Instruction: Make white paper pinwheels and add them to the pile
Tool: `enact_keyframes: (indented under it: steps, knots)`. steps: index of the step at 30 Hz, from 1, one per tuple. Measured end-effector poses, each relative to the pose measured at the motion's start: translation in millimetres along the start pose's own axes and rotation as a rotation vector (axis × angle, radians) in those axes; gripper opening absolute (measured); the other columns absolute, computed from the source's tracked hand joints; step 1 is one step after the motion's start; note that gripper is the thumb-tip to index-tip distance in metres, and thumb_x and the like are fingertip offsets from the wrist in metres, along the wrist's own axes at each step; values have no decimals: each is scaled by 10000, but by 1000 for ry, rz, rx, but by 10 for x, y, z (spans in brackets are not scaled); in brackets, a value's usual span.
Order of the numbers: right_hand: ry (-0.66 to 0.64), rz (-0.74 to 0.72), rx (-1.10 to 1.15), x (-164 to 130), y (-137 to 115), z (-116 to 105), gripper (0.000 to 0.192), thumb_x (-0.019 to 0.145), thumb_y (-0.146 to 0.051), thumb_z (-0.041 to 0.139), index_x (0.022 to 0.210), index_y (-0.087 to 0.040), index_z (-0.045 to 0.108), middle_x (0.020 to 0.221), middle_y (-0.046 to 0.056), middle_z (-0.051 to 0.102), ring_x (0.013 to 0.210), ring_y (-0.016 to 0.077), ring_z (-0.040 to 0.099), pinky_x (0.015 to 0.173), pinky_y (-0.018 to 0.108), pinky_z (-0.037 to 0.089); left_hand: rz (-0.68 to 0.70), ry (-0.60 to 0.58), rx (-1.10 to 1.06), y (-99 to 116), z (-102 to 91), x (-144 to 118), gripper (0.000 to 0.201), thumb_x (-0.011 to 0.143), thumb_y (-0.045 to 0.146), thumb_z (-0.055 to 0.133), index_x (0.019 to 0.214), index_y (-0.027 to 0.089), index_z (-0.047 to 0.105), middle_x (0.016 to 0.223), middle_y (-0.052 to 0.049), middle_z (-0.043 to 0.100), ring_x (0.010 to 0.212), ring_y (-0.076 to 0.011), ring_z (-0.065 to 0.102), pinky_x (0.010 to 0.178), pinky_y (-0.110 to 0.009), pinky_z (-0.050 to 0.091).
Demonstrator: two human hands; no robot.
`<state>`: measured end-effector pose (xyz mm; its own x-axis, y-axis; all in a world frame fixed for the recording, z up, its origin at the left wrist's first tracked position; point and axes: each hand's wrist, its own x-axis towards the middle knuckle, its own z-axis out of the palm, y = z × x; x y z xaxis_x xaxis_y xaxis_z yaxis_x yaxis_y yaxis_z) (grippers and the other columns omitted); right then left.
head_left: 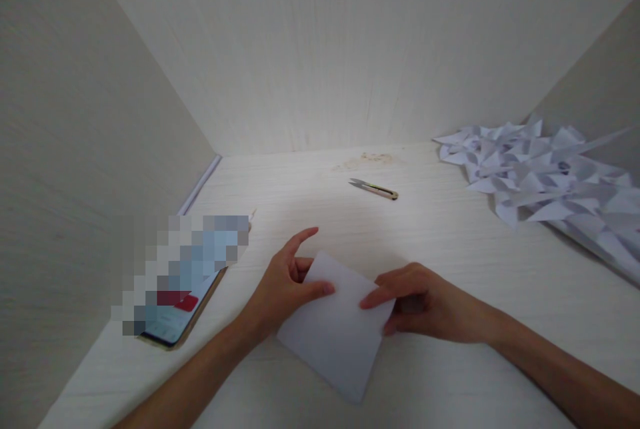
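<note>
Head cam: left hand point(283, 285) & right hand point(425, 305) pinching white paper point(335, 332), prob. folded. Uneven pressure could skew crease. Snips point(374, 189) lie well beyond paper.

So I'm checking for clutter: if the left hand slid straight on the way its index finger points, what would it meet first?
Probably the small snips farther back on the desk; the left hand points up-right, though depth is unclear.

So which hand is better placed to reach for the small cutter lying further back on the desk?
Probably the right hand. The cutter lies beyond the paper, slightly to the right, nearer that hand. The left hand pins the paper's left edge with its thumb and sits farther from it.
</note>
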<state>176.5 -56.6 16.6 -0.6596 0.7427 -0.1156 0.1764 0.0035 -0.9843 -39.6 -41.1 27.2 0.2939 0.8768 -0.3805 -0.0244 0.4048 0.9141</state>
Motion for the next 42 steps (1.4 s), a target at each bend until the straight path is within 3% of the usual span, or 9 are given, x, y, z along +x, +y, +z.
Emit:
enact_keyframes:
  steps: [4, 7, 9, 14, 19, 26, 30, 37, 42]
  knots:
    - [148, -15, 169, 33, 30, -20, 259, 594, -137, 710, 839, -223, 711, 757, 17, 668, 655, 105, 616, 580, 189, 492, 74, -109, -79, -35, -85, 48, 921, 533, 204, 742, 1310, 248, 250, 900, -83, 670, 725, -199, 637, 596, -291, 489]
    - [327, -45, 258, 59, 60, -79, 226, 557, -117, 722, 743, -245, 726, 656, -4, 672, 546, 73, 580, 497, 156, 463, 121, -280, -54, -67, -226, 95, 595, 507, 274, 759, 1068, 190, 580, 1025, -106, 635, 820, -196, 619, 642, -245, 475]
    - [422, -53, 260, 70, 69, -112, 189, 556, -139, 724, 714, -243, 729, 587, -5, 659, 460, 55, 528, 429, 152, 427, 110, -330, 3, -71, -279, 111, 549, 430, 198, 791, 961, 207, 651, 1066, -80, 621, 822, -180, 614, 643, -224, 470]
    - [537, -118, 192, 95, 40, -93, 121, 566, -216, 726, 686, -220, 732, 534, 10, 629, 446, 66, 495, 399, 174, 404, 152, -111, 111, -61, -191, 103, 299, 500, 116, 735, 776, 229, 707, 991, -27, 653, 784, -146, 613, 651, -218, 475]
    - [617, -122, 165, 123, 16, -24, 101, 621, -278, 689, 590, -185, 711, 663, 43, 655, 508, 86, 516, 414, 193, 410, 262, 18, 119, -152, -110, 102, 137, 667, 280, 636, 727, 185, 716, 827, -39, 687, 795, -151, 600, 752, -257, 456]
    - [382, -51, 157, 86, -7, 55, 172, 683, -302, 639, 628, -148, 590, 907, 72, 609, 724, 141, 557, 606, 255, 439, 118, 48, 114, -109, -80, 57, 214, 647, 331, 651, 741, 146, 703, 701, -34, 663, 604, -133, 559, 544, -230, 420]
    - [322, -60, 123, 70, -32, 91, 199, 679, -330, 638, 688, -158, 539, 1011, 78, 510, 798, 147, 522, 613, 245, 423, 103, -35, 251, -15, -20, -4, 182, 595, 312, 680, 552, 135, 673, 576, -14, 597, 480, -88, 466, 422, -190, 301]
    - [132, -81, -1, 42, -36, 73, 262, 697, -356, 623, 571, -144, 534, 695, -5, 421, 573, 79, 409, 463, 204, 302, 13, -131, 276, -15, 53, -46, 120, 535, 238, 709, 536, 131, 655, 528, -11, 583, 454, -82, 440, 430, -196, 294]
    - [-12, -102, 107, 35, -75, 124, 295, 745, -374, 557, 576, -133, 543, 667, 1, 472, 575, 84, 426, 487, 209, 315, 73, -30, 24, -42, 95, -46, 119, 603, 253, 688, 628, 147, 641, 836, -56, 672, 704, -137, 567, 631, -236, 415]
